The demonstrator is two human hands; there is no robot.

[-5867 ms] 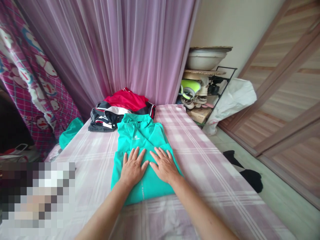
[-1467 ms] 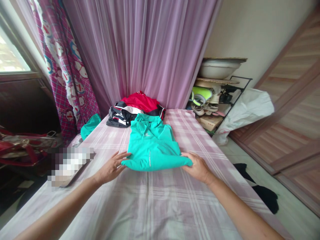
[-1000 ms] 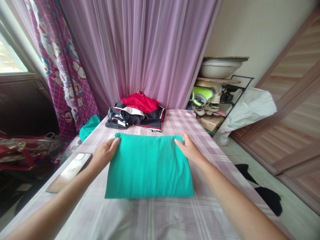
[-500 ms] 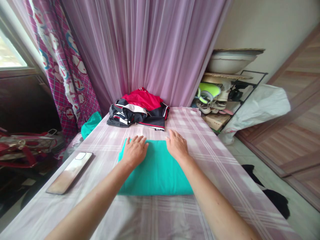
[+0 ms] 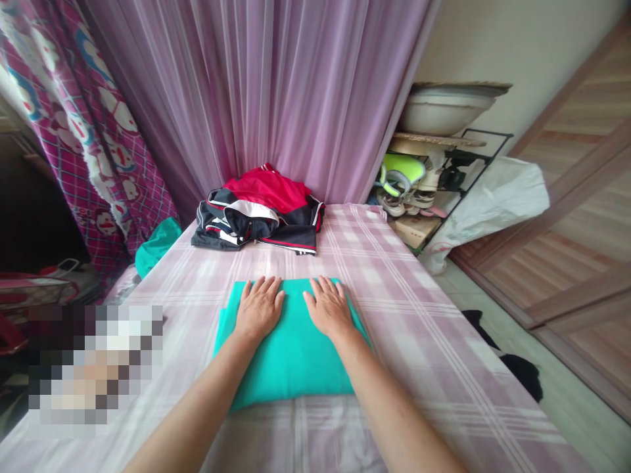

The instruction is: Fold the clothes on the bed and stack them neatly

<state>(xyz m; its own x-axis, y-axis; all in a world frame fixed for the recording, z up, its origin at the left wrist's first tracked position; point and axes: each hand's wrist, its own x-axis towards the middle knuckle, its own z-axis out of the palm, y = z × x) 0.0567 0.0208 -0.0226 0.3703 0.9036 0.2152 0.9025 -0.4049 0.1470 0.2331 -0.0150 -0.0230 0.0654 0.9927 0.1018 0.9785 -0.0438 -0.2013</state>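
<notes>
The folded teal garment [image 5: 298, 358] lies flat on the cloth-covered bench [image 5: 419, 341], about midway between its left and right edges and well short of the far edge. A narrow layer of the same fabric shows along the garment's left side. The left hand [image 5: 257, 309] rests palm down near the garment's far left corner, fingers extended, grasping nothing. The right hand [image 5: 329, 305] rests palm down near the far right corner, fingers spread, likewise released. The 2 hands are apart, with bare teal fabric between them.

At the bench's far edge, left of centre, sits a clothes pile [image 5: 288, 230], red on top and dark with white and red trim below (it is well apart from the folded garment). Near the left edge, 1 item [image 5: 101, 368] is obscured by pixelation; its identity cannot be determined. A teal cloth [image 5: 158, 246] is at the left edge, towards the far left corner. A lilac curtain [image 5: 305, 85] hangs along the far edge. Beyond the far right corner, shoes [image 5: 392, 202] sit below a pale basin [image 5: 438, 108].
</notes>
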